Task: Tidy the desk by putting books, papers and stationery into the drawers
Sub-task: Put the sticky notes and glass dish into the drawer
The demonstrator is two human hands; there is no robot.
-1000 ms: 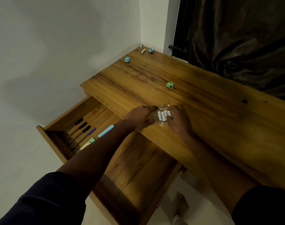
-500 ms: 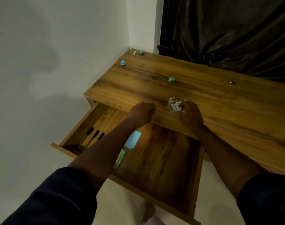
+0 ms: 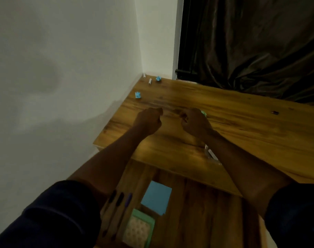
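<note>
Head view: left hand (image 3: 149, 120) empty fist, right hand (image 3: 194, 121) curled, hold unclear; pens (image 3: 120, 198) point toward desk (image 3: 242, 140).

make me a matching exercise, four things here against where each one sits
1 pens
2 small dark object
3 green paper ball
4 white sticks

a far desk corner by the wall
b in the open drawer
c just beyond the right hand
d right side of the desk, alone

Pairs: 1-b, 2-d, 3-c, 4-a
</note>
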